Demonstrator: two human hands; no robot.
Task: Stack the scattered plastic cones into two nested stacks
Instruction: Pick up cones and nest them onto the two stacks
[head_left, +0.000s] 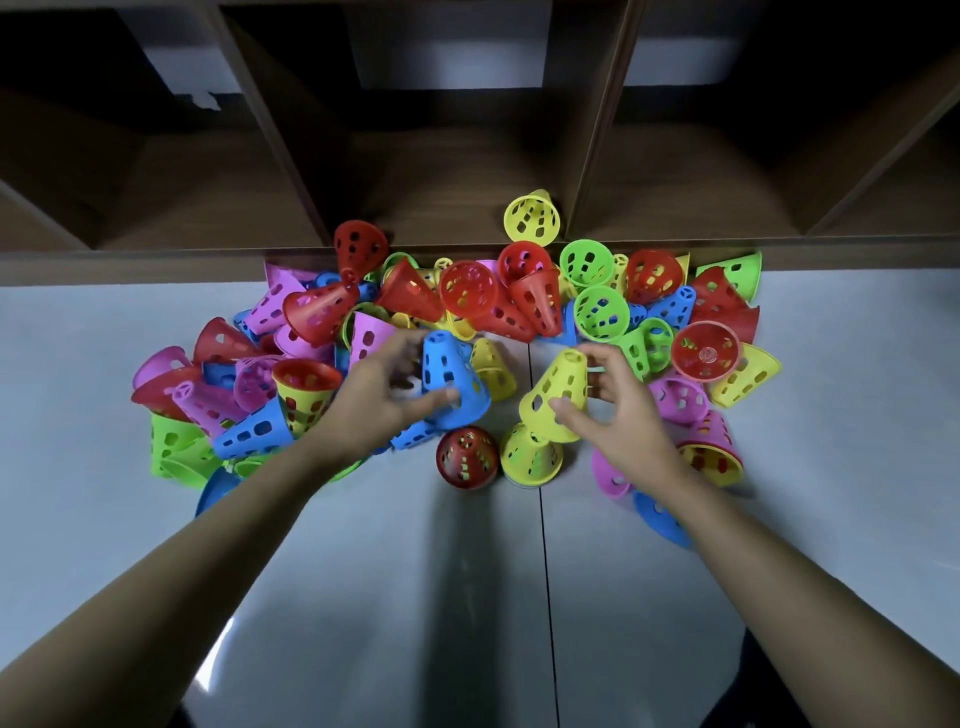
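Wooden shelf (291, 130): middle cubby (441, 202) holds one stray yellow cone (532, 218), on its side at the front edge. Cone pile (467, 301) lies on the grey surface (389, 571) against the shelf. My left hand (384, 395) grips a blue cone (452, 374), my right hand (618, 410) a second yellow cone (558, 389), both beside the pile.

Grey glossy table (415, 597), dark seam (546, 571) running front to back through its middle. Soft glare patch (218, 654) on table's near left. Dark wooden shelf unit (457, 171) along table's far edge, open compartments in shadow, pale panels (447, 57) at their backs.
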